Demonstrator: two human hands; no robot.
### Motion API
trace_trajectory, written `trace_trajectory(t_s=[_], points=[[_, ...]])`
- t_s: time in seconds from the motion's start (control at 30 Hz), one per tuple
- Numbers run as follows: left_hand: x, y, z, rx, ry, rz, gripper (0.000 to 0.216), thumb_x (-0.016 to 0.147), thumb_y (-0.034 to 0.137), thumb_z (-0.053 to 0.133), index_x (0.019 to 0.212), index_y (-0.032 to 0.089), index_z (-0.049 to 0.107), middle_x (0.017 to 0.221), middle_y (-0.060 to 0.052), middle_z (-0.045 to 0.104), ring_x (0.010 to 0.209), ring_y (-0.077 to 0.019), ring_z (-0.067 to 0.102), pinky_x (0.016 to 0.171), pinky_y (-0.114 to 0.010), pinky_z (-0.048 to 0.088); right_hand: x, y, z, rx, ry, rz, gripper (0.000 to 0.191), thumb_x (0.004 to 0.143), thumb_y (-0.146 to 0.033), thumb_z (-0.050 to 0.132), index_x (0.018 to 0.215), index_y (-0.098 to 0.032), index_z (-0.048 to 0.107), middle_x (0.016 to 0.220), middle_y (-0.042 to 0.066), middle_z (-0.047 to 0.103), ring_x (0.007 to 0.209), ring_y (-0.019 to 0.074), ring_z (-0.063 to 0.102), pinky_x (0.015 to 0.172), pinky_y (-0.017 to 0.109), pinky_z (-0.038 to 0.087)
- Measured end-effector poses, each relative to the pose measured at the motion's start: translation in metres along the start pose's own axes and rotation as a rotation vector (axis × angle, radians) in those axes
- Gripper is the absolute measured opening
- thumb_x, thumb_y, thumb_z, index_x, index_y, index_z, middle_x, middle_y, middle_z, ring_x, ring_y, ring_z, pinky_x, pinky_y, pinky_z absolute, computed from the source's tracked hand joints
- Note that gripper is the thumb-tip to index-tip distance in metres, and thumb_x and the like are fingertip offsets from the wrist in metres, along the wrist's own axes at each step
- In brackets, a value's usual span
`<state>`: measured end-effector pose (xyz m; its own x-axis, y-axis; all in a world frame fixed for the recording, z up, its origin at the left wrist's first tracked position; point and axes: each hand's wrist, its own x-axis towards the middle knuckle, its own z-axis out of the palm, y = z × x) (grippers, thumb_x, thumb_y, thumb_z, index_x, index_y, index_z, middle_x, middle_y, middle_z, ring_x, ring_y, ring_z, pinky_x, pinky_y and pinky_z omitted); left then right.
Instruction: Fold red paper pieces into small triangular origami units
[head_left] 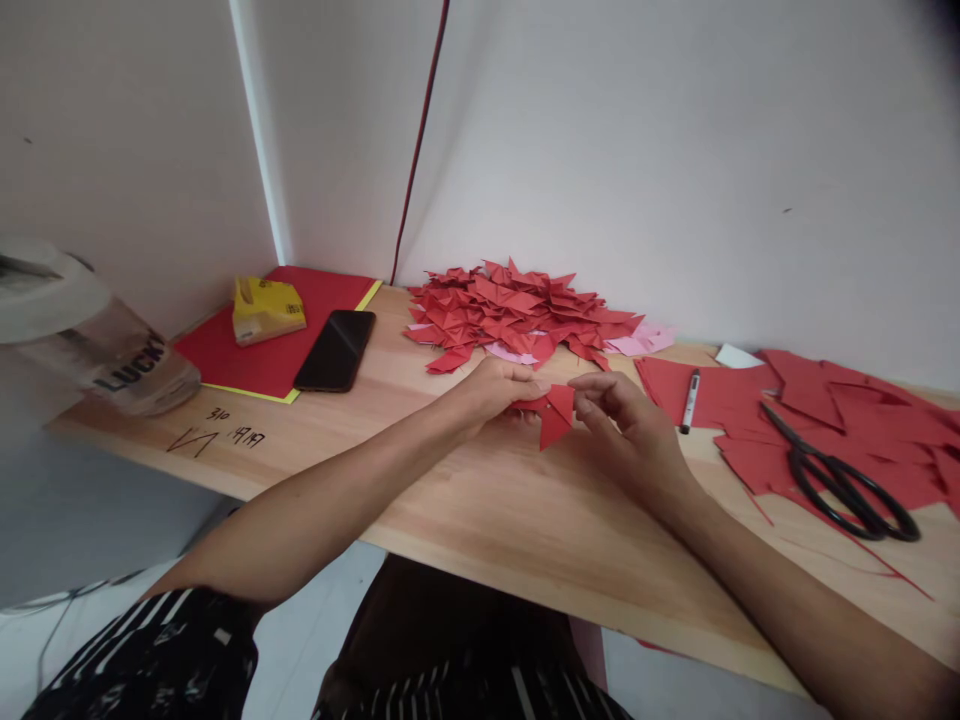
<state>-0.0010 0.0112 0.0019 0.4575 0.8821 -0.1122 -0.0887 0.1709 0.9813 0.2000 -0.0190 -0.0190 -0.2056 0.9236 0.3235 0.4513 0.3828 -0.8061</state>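
Both hands meet over the wooden desk (480, 510) on one small folded red paper piece (556, 416). My left hand (495, 388) pinches its left side with closed fingers. My right hand (626, 425) pinches its right side, fingers curled round the edge. The piece's pointed tip hangs down toward the desk. Just behind my hands lies a heap of folded red paper pieces (517, 312), with a few pink ones at its edges.
Red paper sheets and offcuts (840, 420) lie at the right under black scissors (844, 478), with a marker pen (689, 400) beside them. At the left are a black phone (335, 350), a yellow packet (266, 308) on a red folder (262, 350), and a clear plastic container (90, 345).
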Motion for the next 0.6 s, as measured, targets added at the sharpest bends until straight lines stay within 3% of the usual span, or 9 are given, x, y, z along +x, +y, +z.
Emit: trace_trajectory(t_s=[0.1, 0.3, 0.5, 0.6], points=[[0.001, -0.003, -0.002, 0.027, 0.022, 0.034, 0.021, 0.081, 0.023, 0.062, 0.066, 0.009, 0.065, 0.055, -0.003, 0.06, 0.048, -0.0062, 0.049, 0.05, -0.019, 0.036, 0.0, -0.004, 0.0, 0.056, -0.007, 0.039, 0.026, 0.092, -0.042, 0.057, 0.111, -0.024, 0.059, 0.087, 0.002, 0.063, 0.075, 0.0159, 0.057, 0.067, 0.03, 0.045], [0.0, -0.003, -0.003, 0.108, 0.038, 0.123, 0.024, 0.078, 0.029, 0.066, 0.064, 0.01, 0.068, 0.062, -0.004, 0.064, 0.054, -0.0069, 0.049, 0.053, -0.02, 0.036, 0.001, -0.015, 0.001, -0.066, -0.091, 0.132, 0.025, 0.089, -0.044, 0.058, 0.08, -0.021, 0.061, 0.071, 0.001, 0.061, 0.061, 0.0137, 0.049, 0.056, 0.028, 0.037], [-0.003, 0.002, 0.003, 0.271, -0.031, 0.098, 0.02, 0.074, 0.024, 0.067, 0.058, 0.012, 0.065, 0.058, 0.001, 0.057, 0.056, -0.0067, 0.047, 0.054, -0.02, 0.035, 0.006, -0.003, -0.003, 0.031, 0.016, 0.132, 0.023, 0.091, -0.042, 0.056, 0.083, -0.021, 0.058, 0.077, 0.001, 0.06, 0.07, 0.0147, 0.053, 0.064, 0.029, 0.04], [-0.005, 0.004, 0.004, 0.288, -0.076, 0.095, 0.024, 0.076, 0.026, 0.067, 0.058, 0.013, 0.061, 0.055, 0.003, 0.052, 0.052, -0.0054, 0.043, 0.051, -0.019, 0.031, 0.007, 0.0, -0.005, 0.014, 0.008, 0.115, 0.021, 0.092, -0.04, 0.055, 0.084, -0.021, 0.058, 0.077, 0.0, 0.059, 0.071, 0.0146, 0.052, 0.065, 0.029, 0.039]])
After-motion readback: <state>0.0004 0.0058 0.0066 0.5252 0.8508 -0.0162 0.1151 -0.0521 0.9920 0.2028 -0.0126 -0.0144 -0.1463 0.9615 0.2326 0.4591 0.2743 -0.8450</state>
